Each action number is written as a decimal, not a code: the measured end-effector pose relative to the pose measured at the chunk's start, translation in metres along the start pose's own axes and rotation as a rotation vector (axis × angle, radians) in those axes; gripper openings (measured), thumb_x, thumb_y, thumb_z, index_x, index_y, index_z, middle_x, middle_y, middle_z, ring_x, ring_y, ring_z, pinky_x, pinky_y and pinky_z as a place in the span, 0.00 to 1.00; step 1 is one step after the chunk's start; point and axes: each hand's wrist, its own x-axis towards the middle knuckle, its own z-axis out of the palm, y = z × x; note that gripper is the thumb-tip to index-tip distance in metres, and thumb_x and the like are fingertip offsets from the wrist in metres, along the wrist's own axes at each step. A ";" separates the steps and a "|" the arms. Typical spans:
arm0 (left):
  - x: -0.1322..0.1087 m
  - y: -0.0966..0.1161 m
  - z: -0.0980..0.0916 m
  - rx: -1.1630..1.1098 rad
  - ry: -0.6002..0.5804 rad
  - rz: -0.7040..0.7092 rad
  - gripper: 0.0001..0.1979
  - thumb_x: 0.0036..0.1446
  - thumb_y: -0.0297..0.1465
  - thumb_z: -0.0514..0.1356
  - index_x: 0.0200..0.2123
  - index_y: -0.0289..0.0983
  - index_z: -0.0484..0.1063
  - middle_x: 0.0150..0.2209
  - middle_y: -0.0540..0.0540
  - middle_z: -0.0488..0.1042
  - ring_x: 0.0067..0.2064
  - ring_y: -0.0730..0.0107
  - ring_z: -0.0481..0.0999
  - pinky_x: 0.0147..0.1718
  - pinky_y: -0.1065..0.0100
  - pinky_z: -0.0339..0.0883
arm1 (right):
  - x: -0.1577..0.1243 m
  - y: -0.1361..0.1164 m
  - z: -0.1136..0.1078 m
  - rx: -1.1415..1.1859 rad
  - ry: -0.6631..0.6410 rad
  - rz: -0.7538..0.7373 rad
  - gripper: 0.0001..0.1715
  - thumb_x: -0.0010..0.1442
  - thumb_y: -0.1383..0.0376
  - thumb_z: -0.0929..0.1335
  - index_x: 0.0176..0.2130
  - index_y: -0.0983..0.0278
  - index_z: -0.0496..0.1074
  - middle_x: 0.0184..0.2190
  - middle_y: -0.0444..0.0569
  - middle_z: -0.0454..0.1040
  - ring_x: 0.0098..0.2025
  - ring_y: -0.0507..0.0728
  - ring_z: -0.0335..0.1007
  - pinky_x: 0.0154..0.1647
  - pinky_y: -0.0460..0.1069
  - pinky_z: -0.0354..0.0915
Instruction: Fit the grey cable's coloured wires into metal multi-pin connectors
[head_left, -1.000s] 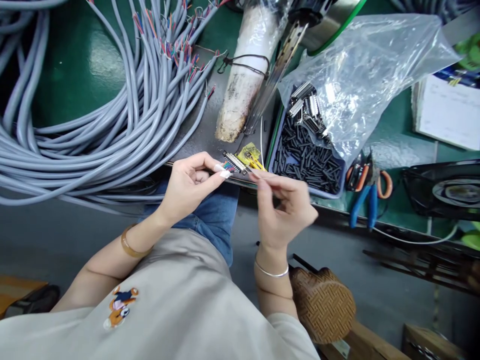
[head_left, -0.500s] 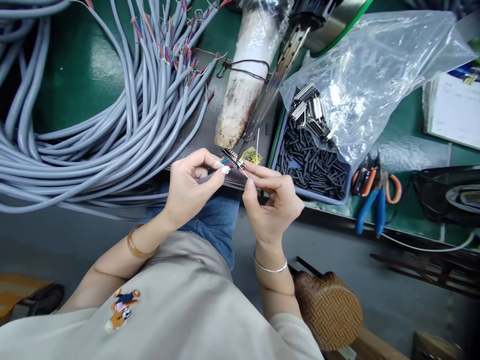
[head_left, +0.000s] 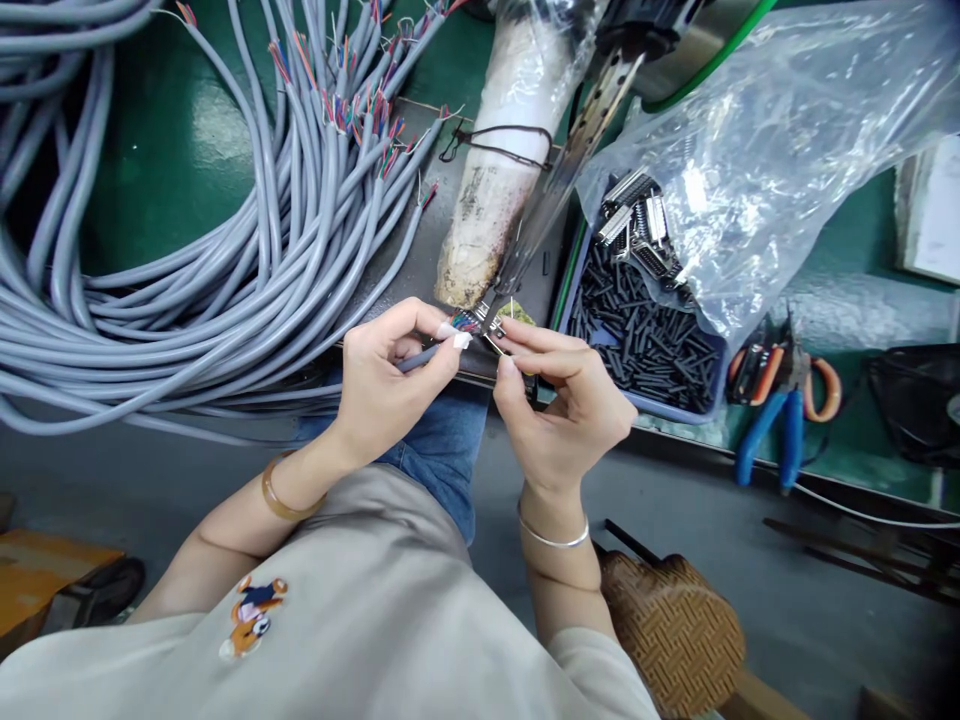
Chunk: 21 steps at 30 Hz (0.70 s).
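Observation:
My left hand [head_left: 390,380] is closed in a pinch on the end of a grey cable [head_left: 420,358]. Thin coloured wires [head_left: 466,320] fan out past its fingertips to a metal multi-pin connector [head_left: 491,325]. White wrapping covers my left thumb tip and fingertip. Between my right thumb and fingers is a thin silvery strand of solder wire [head_left: 494,346], its end at the connector. My right hand [head_left: 566,395] is closed around it. A soldering iron [head_left: 581,130] slants down from above, its tip at the connector, where fingers partly hide the contact.
Many grey cables [head_left: 247,270] with stripped ends lie at the left. A white wrapped roll [head_left: 499,190] stands behind the connector. At the right are a blue bin [head_left: 720,380] of black tubes, connectors in a plastic bag [head_left: 750,150], and blue-handled pliers [head_left: 791,440]. A woven stool [head_left: 675,640] is below.
The view has shifted, so the bench items appear farther right. Both hands keep their pinches near the connector. The soldering iron's tip now overlaps the connector more, and less of the upright strand shows.

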 end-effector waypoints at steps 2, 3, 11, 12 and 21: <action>0.000 0.001 0.000 -0.006 -0.005 0.014 0.08 0.53 0.30 0.68 0.27 0.36 0.73 0.28 0.49 0.74 0.26 0.79 0.68 0.21 0.76 0.58 | 0.003 -0.001 -0.001 -0.035 0.003 -0.036 0.06 0.64 0.71 0.71 0.39 0.60 0.73 0.45 0.48 0.83 0.45 0.57 0.84 0.43 0.53 0.83; 0.000 0.000 -0.001 -0.010 -0.009 0.016 0.08 0.53 0.30 0.68 0.27 0.36 0.73 0.28 0.49 0.74 0.27 0.79 0.68 0.21 0.76 0.58 | 0.004 -0.001 -0.001 -0.051 0.004 -0.054 0.07 0.63 0.72 0.71 0.40 0.60 0.73 0.44 0.48 0.83 0.45 0.57 0.84 0.44 0.53 0.82; -0.001 -0.005 -0.003 -0.005 -0.047 -0.068 0.08 0.53 0.30 0.69 0.27 0.35 0.73 0.28 0.50 0.74 0.24 0.81 0.63 0.20 0.75 0.53 | 0.003 0.002 -0.001 -0.041 0.008 -0.060 0.07 0.62 0.72 0.72 0.38 0.60 0.73 0.41 0.47 0.83 0.42 0.55 0.83 0.41 0.50 0.82; -0.001 -0.005 -0.003 0.001 -0.043 -0.064 0.08 0.53 0.30 0.69 0.27 0.35 0.73 0.28 0.50 0.73 0.24 0.81 0.63 0.20 0.75 0.54 | 0.003 0.002 -0.001 -0.045 0.006 -0.057 0.07 0.62 0.72 0.72 0.38 0.60 0.73 0.41 0.47 0.83 0.42 0.55 0.83 0.40 0.51 0.82; 0.001 0.003 -0.002 0.023 -0.009 -0.009 0.08 0.54 0.30 0.68 0.26 0.36 0.73 0.27 0.49 0.73 0.27 0.78 0.68 0.22 0.75 0.57 | 0.015 -0.004 -0.001 -0.136 0.016 -0.124 0.08 0.61 0.72 0.74 0.38 0.58 0.76 0.40 0.44 0.84 0.41 0.55 0.83 0.42 0.51 0.79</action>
